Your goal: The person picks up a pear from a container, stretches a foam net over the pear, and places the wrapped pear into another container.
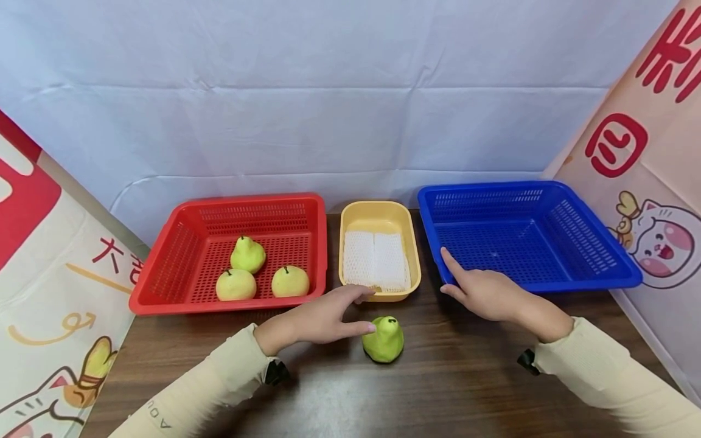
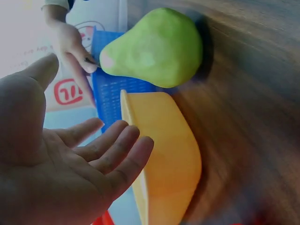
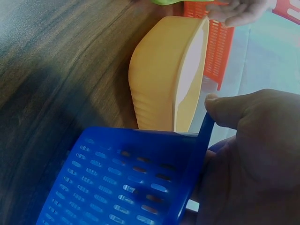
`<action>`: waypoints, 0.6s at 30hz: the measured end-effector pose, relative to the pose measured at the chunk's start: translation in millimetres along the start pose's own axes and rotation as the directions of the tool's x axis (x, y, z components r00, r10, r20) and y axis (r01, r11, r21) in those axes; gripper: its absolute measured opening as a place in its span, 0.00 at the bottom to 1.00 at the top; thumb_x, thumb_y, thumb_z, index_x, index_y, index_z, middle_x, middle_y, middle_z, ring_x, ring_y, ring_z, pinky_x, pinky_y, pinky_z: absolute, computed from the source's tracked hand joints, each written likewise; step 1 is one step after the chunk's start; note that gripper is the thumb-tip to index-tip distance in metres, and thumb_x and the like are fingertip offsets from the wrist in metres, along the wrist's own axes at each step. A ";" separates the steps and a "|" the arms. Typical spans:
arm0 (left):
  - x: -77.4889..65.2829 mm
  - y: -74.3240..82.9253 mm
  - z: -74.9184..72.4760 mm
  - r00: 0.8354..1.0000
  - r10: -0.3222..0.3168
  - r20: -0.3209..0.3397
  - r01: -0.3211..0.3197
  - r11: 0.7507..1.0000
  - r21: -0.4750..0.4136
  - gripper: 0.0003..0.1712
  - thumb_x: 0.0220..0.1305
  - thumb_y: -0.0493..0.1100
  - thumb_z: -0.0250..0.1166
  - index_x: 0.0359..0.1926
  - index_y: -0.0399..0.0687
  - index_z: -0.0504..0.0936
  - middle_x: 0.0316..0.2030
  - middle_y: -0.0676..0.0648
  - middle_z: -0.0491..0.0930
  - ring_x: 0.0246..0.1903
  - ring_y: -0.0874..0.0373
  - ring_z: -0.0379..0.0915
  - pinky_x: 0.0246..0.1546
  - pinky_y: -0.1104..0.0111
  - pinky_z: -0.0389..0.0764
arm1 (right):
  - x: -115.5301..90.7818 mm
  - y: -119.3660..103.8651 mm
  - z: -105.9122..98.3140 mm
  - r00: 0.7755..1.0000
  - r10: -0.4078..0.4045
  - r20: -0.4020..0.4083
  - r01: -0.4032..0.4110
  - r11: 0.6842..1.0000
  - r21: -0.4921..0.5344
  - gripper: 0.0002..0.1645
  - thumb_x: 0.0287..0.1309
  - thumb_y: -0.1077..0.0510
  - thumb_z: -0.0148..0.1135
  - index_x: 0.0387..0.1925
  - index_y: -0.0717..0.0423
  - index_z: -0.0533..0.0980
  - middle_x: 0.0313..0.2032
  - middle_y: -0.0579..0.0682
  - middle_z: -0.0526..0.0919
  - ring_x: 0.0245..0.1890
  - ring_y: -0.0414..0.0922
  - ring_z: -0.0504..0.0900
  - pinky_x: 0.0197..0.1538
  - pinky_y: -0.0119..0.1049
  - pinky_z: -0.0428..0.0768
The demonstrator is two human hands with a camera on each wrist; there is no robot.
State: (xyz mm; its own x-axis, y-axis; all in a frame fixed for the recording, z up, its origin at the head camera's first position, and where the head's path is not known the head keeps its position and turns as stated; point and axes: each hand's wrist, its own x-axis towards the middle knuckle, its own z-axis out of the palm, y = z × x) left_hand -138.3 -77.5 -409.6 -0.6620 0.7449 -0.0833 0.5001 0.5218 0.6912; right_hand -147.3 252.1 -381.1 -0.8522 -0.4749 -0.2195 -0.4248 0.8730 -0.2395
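A green pear [image 1: 383, 342] stands on the wooden table, stem up. My left hand [image 1: 323, 316] is spread over it, palm down, holding nothing. Its thumb overlaps the pear's edge in the head view, while the left wrist view shows a gap between them. The fingertips reach the near rim of a yellow tray [image 1: 413, 243]. Two white mesh sleeves [image 1: 375, 261] lie in that tray. My right hand [image 1: 490, 296] rests at the near left corner of a blue basket [image 1: 575, 285]. Its thumb and index finger lie straight and apart at the rim; the other fingers are mostly hidden.
To the left stands a red basket [image 1: 164, 243] with a green pear [image 1: 248, 254] and two round yellow pears, one left [image 1: 235, 285] and one right [image 1: 290, 281]. A white cloth [image 1: 328, 109] hangs behind. Printed panels close both sides.
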 end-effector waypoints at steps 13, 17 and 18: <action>4.4 18.7 -23.6 0.998 0.067 0.001 -0.067 0.997 0.028 0.34 0.70 0.50 0.67 0.69 0.38 0.70 0.63 0.40 0.75 0.57 0.50 0.76 0.61 0.61 0.76 | 0.5 1.3 1.3 1.000 -0.011 -0.010 0.011 1.000 0.000 0.46 0.77 0.46 0.51 0.78 0.68 0.43 0.16 0.41 0.69 0.17 0.37 0.70 0.24 0.39 0.72; 12.8 25.1 -32.9 0.996 0.094 -0.011 -0.093 0.993 0.076 0.32 0.70 0.50 0.67 0.68 0.38 0.71 0.62 0.42 0.76 0.56 0.52 0.76 0.60 0.63 0.76 | 0.8 1.3 1.4 1.000 -0.008 -0.004 0.008 1.000 0.001 0.47 0.78 0.46 0.50 0.79 0.68 0.42 0.17 0.41 0.69 0.19 0.37 0.71 0.26 0.40 0.74; 15.5 26.6 -35.3 0.995 0.098 -0.015 -0.097 0.991 0.089 0.32 0.70 0.50 0.67 0.67 0.39 0.71 0.62 0.42 0.76 0.56 0.52 0.77 0.60 0.63 0.76 | 0.5 1.1 1.3 1.000 -0.008 -0.004 0.008 1.000 0.002 0.47 0.78 0.46 0.50 0.79 0.68 0.42 0.17 0.41 0.70 0.19 0.37 0.71 0.26 0.40 0.74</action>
State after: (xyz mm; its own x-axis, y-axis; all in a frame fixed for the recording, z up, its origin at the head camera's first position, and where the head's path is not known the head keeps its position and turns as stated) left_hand -155.0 -66.7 -367.2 -0.6178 0.7863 -0.0043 0.6095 0.4824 0.6292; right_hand -147.9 252.6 -382.7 -0.8500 -0.4812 -0.2143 -0.4308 0.8692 -0.2427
